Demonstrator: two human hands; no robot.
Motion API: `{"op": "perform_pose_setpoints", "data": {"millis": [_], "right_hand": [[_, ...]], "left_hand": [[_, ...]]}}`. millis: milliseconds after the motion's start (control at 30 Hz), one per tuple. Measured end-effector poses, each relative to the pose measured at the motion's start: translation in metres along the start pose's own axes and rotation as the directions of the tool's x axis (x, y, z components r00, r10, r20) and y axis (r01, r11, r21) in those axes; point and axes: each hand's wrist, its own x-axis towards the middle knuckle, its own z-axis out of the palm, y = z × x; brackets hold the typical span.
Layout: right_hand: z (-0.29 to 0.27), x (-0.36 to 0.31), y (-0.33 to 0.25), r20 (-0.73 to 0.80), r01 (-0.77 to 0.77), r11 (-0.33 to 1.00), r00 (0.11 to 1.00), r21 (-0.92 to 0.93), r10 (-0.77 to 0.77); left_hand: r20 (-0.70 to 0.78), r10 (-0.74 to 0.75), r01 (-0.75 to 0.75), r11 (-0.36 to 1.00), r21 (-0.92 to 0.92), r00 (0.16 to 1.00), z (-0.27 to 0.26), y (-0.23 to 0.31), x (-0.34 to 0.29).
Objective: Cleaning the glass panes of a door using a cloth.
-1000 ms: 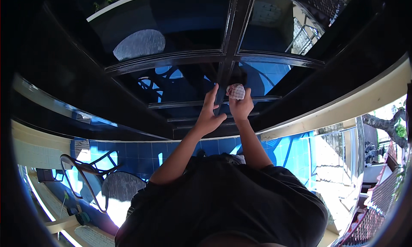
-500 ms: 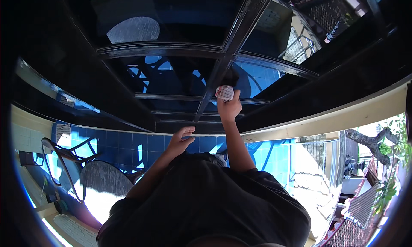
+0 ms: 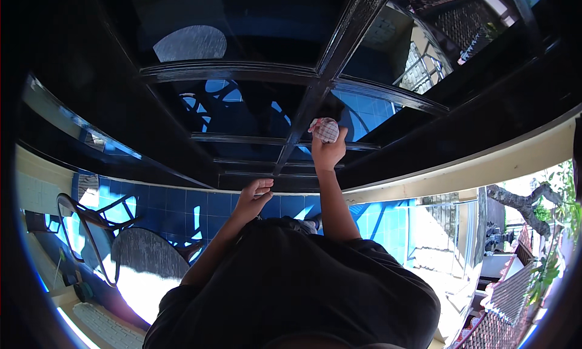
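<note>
My right hand (image 3: 329,153) grips a bunched checkered cloth (image 3: 326,130), pale with a bit of red at its left side. The cloth is up against a dark window frame (image 3: 314,94) with glossy bars, just right of its middle upright bar; whether it touches bar or glass I cannot tell. Reflections of the blue floor and a chair show in the glass panes (image 3: 248,103). Lower and to the left, my left hand (image 3: 254,197) is held in the air with nothing in it, its fingers bent loosely and its thumb apart.
Behind me at the left, a dark metal-framed chair (image 3: 91,216) and a round dark-topped table (image 3: 148,255) stand on blue floor tiles (image 3: 173,206). A cream ledge (image 3: 448,173) runs below the frame at the right. Tree branches (image 3: 527,203) and tiled roofs show at the far right.
My right hand and the cloth have shifted slightly to the right. My left hand has barely moved, its fingers a little more bent.
</note>
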Motion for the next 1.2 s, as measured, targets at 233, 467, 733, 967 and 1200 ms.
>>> {"op": "perform_pose_setpoints", "data": {"millis": [233, 467, 733, 967, 1200], "right_hand": [[-0.034, 0.043, -0.033, -0.171, -0.076, 0.914, 0.973, 0.399, 0.155], [-0.026, 0.05, -0.073, -0.037, 0.101, 0.974, 0.995, 0.203, -0.096], [-0.055, 0.083, -0.039, -0.286, 0.084, 0.967, 0.958, 0.241, -0.012], [-0.054, 0.092, -0.02, -0.387, -0.065, 0.929, 0.897, 0.364, 0.214], [-0.043, 0.055, -0.036, -0.104, 0.048, 0.993, 0.993, -0.112, -0.059]], "left_hand": [[0.017, 0.013, -0.013, 1.0, -0.002, 1.0, 0.001, -0.009, -0.013], [0.087, 0.006, -0.005, 1.0, -0.017, 0.996, 0.012, -0.012, -0.005], [0.083, 0.1, -0.096, 0.994, -0.05, 0.992, 0.011, -0.022, 0.002], [0.018, 0.076, -0.074, 0.994, -0.081, 0.997, -0.011, -0.034, -0.011], [0.058, 0.025, -0.021, 0.997, -0.072, 0.998, -0.018, -0.038, -0.008]]}}
